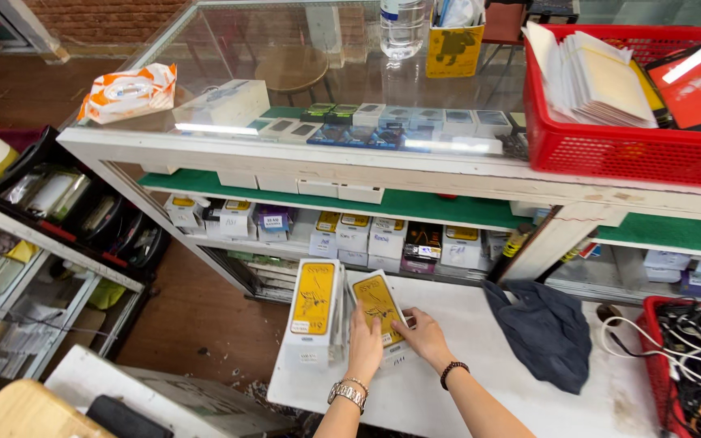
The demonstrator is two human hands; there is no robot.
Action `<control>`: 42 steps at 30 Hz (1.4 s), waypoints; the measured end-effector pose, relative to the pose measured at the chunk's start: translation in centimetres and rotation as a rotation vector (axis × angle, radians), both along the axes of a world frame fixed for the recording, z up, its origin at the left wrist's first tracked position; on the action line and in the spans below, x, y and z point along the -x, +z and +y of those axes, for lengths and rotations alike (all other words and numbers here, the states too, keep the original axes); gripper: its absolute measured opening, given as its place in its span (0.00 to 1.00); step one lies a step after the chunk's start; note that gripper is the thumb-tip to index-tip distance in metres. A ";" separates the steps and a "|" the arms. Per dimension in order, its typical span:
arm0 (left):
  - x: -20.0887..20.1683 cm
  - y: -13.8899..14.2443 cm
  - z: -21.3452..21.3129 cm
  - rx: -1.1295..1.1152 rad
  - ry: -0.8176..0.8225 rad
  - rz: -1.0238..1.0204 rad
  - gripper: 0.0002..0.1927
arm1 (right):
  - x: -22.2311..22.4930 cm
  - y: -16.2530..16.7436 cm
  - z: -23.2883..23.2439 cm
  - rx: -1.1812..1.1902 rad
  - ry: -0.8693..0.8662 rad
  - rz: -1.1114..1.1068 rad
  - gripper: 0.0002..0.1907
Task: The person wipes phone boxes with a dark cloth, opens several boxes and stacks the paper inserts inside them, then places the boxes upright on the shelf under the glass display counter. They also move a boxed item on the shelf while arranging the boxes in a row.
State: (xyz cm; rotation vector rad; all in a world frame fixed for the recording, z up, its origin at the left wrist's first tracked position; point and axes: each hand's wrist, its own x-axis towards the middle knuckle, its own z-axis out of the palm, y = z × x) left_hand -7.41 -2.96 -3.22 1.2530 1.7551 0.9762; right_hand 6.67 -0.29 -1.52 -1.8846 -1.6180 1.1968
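My left hand (364,345) and my right hand (423,335) both grip a flat white box with a yellow front (376,302), held tilted over a white table (521,389). Just to its left stands a stack of like white-and-yellow boxes (313,312), upright on the table's near left corner. A metal watch is on my left wrist, a dark bead band on my right.
A glass-topped counter (383,158) stands behind, its green shelves lined with small boxes. A red basket (626,142) of flat packs sits on top at the right. A dark cloth (545,328) and a red basket of cables (699,369) lie on the table's right side.
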 end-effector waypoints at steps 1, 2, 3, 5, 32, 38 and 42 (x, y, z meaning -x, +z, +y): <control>-0.7 -0.3 -0.9 0.102 0.062 -0.090 0.32 | -0.8 0.2 -0.7 0.014 -0.020 0.038 0.29; -1.4 -0.3 -1.5 0.071 0.074 -0.141 0.33 | -1.6 0.3 -1.2 0.024 -0.042 0.077 0.27; -1.8 -0.1 -1.8 0.041 0.085 -0.191 0.34 | -2.3 0.4 -1.6 0.033 -0.065 0.117 0.26; -2.2 0.3 -1.9 0.139 0.168 -0.384 0.38 | -3.9 0.4 -2.7 0.199 -0.103 0.219 0.24; -7.2 4.9 1.3 -0.098 0.179 -0.751 0.36 | -5.5 1.5 -2.6 0.456 -0.698 1.816 0.42; -7.7 11.7 0.9 -0.350 -0.089 -0.515 0.37 | -6.1 3.9 -2.9 0.347 -0.604 1.884 0.40; -7.3 12.8 2.8 -0.304 0.038 -0.621 0.36 | -6.7 1.8 -4.4 0.311 -0.492 1.819 0.33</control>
